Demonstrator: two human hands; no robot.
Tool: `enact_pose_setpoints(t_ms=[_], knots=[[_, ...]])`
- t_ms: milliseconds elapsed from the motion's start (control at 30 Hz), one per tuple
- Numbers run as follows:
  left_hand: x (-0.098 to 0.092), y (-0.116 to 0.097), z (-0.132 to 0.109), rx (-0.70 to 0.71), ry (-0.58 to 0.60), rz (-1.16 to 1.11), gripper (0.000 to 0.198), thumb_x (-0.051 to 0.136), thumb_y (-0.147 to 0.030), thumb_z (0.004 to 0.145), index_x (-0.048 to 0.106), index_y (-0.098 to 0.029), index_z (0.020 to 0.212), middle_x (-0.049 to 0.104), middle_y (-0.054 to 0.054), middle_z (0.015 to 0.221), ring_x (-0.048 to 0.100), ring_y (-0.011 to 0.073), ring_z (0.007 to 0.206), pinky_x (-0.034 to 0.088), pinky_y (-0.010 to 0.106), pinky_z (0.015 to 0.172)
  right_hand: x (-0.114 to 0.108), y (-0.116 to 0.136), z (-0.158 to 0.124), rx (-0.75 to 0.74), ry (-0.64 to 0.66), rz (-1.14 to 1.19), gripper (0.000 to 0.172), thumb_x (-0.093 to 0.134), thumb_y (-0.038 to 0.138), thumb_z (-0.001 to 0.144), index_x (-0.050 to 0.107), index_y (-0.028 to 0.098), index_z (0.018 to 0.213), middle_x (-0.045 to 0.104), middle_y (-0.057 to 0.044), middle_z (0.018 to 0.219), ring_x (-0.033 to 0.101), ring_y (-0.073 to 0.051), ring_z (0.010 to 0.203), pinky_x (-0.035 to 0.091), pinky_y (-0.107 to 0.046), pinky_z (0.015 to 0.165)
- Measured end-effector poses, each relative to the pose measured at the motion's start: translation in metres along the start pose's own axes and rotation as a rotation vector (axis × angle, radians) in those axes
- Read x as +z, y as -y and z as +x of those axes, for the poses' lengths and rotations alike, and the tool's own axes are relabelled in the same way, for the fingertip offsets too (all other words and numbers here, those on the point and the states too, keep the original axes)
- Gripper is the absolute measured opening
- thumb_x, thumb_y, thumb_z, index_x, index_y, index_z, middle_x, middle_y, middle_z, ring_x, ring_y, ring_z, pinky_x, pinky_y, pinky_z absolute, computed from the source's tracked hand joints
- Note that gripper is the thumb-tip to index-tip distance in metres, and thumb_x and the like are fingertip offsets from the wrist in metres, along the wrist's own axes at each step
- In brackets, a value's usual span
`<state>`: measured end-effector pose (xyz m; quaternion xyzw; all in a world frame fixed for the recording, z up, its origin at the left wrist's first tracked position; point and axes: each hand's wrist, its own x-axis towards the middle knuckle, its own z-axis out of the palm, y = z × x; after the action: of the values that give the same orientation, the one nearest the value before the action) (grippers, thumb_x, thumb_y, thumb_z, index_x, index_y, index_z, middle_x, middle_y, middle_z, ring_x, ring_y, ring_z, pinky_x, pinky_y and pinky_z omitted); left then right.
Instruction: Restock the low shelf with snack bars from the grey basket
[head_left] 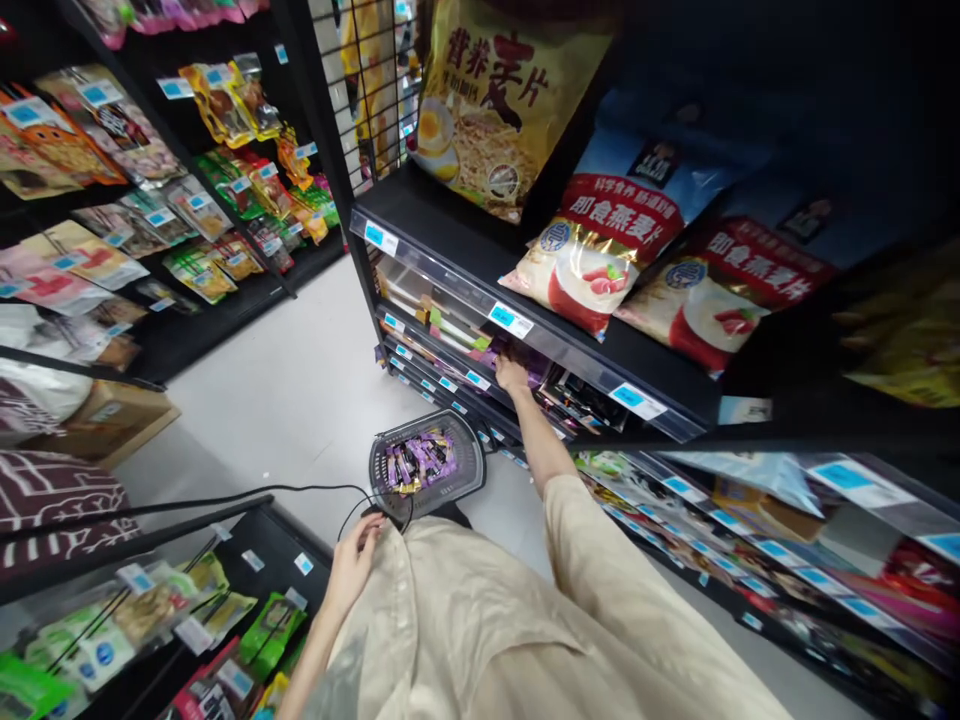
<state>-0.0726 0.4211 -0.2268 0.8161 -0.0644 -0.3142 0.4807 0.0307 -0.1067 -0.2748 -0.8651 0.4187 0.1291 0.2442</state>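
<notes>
Here, in the head view, the right hand (512, 375) reaches out and down into a lower shelf (480, 345) of the dark rack on the right, at a row of small packets behind a clear front strip with blue price tags. The fingers lie among the packets; whether they grip one I cannot tell, since the hand is small and partly hidden by the shelf edge. The right arm runs bare from a beige sleeve (600, 560).

The left hand (352, 560) hangs low, near the beige garment at the person's waist, fingers loosely curled and touching the cloth; it holds nothing that I can make out. A black cable (300, 490) loops just above it.

On the pale floor, between the two hands, sits a dark basket (469, 465). It holds a heap of purple packets (416, 460).

Above the reached shelf, big oat bags (600, 250) in red, gold and blue lean on the upper shelf, beside a yellow cereal bag (495, 100). Across the aisle, to the left, hang rows of snack packs (225, 190).
</notes>
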Motion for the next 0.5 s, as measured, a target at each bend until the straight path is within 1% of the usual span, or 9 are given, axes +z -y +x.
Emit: enact_pose_setpoints(t_ms=[67, 100, 200, 233, 300, 333, 400, 467, 500], knots=[[0.002, 0.002, -0.003, -0.013, -0.005, -0.001, 0.048, 0.055, -0.059, 0.090, 0.073, -0.020, 0.111, 0.077, 0.012, 0.114, 0.076, 0.0272, 0.098, 0.061, 0.043, 0.093, 0.001, -0.001, 0.000, -0.005, 0.009, -0.032, 0.048, 0.039, 0.032, 0.108, 0.048, 0.015, 0.152, 0.048, -0.022, 0.154, 0.044, -0.033, 0.144, 0.029, -0.048, 0.119], [0.003, 0.003, -0.004, -0.014, -0.004, 0.000, 0.048, 0.056, -0.059, 0.090, 0.073, -0.019, 0.110, 0.076, 0.013, 0.114, 0.076, 0.0271, 0.098, 0.061, 0.043, 0.093, -0.001, -0.002, 0.001, -0.005, 0.022, -0.040, 0.047, 0.042, 0.031, 0.107, 0.051, 0.015, 0.150, 0.050, -0.022, 0.153, 0.045, -0.032, 0.143, 0.030, -0.046, 0.118], [0.006, 0.003, -0.004, 0.002, 0.013, 0.002, 0.046, 0.056, -0.055, 0.091, 0.074, -0.018, 0.111, 0.076, 0.013, 0.116, 0.075, 0.0271, 0.102, 0.060, 0.041, 0.094, -0.016, 0.000, 0.012, 0.000, 0.080, -0.033, 0.041, 0.047, 0.031, 0.106, 0.063, 0.010, 0.137, 0.062, -0.022, 0.139, 0.057, -0.031, 0.131, 0.039, -0.039, 0.110], [0.007, 0.003, -0.002, 0.008, 0.024, 0.005, 0.045, 0.056, -0.054, 0.091, 0.074, -0.019, 0.111, 0.076, 0.013, 0.116, 0.074, 0.0271, 0.105, 0.060, 0.041, 0.096, -0.021, 0.002, 0.015, -0.001, 0.089, -0.024, 0.041, 0.048, 0.032, 0.105, 0.065, 0.008, 0.134, 0.065, -0.022, 0.136, 0.059, -0.031, 0.128, 0.041, -0.037, 0.108], [0.010, 0.000, 0.002, 0.020, 0.046, 0.014, 0.043, 0.056, -0.052, 0.092, 0.073, -0.019, 0.112, 0.076, 0.013, 0.117, 0.073, 0.0269, 0.108, 0.058, 0.041, 0.098, -0.026, 0.005, 0.014, -0.010, 0.076, -0.006, 0.042, 0.048, 0.032, 0.105, 0.064, 0.008, 0.136, 0.064, -0.022, 0.137, 0.057, -0.032, 0.130, 0.040, -0.037, 0.109], [0.011, -0.002, 0.005, 0.026, 0.058, 0.017, 0.042, 0.055, -0.051, 0.093, 0.072, -0.019, 0.113, 0.076, 0.013, 0.117, 0.073, 0.0266, 0.108, 0.058, 0.042, 0.099, -0.024, 0.007, 0.009, -0.014, 0.060, -0.003, 0.044, 0.047, 0.032, 0.105, 0.060, 0.009, 0.140, 0.060, -0.022, 0.142, 0.053, -0.032, 0.135, 0.037, -0.039, 0.112], [0.015, -0.007, 0.011, 0.038, 0.085, 0.011, 0.042, 0.053, -0.050, 0.094, 0.071, -0.018, 0.115, 0.075, 0.013, 0.118, 0.074, 0.0255, 0.105, 0.058, 0.042, 0.098, -0.009, 0.009, -0.012, -0.051, -0.041, 0.016, 0.048, 0.043, 0.031, 0.106, 0.050, 0.010, 0.149, 0.049, -0.021, 0.153, 0.040, -0.032, 0.145, 0.028, -0.044, 0.119], [0.021, -0.013, 0.019, 0.052, 0.119, 0.004, 0.041, 0.052, -0.049, 0.095, 0.070, -0.018, 0.115, 0.075, 0.013, 0.118, 0.074, 0.0243, 0.102, 0.058, 0.042, 0.098, 0.020, 0.006, -0.046, -0.157, -0.204, 0.083, 0.050, 0.036, 0.029, 0.107, 0.044, 0.012, 0.153, 0.037, -0.018, 0.161, 0.027, -0.029, 0.151, 0.019, -0.045, 0.124], [0.024, -0.017, 0.024, 0.059, 0.138, 0.002, 0.041, 0.052, -0.048, 0.095, 0.069, -0.018, 0.116, 0.074, 0.013, 0.119, 0.074, 0.0237, 0.101, 0.058, 0.041, 0.097, 0.038, 0.003, -0.067, -0.227, -0.270, 0.140, 0.050, 0.034, 0.028, 0.107, 0.044, 0.013, 0.153, 0.035, -0.016, 0.163, 0.024, -0.027, 0.152, 0.018, -0.044, 0.125]])
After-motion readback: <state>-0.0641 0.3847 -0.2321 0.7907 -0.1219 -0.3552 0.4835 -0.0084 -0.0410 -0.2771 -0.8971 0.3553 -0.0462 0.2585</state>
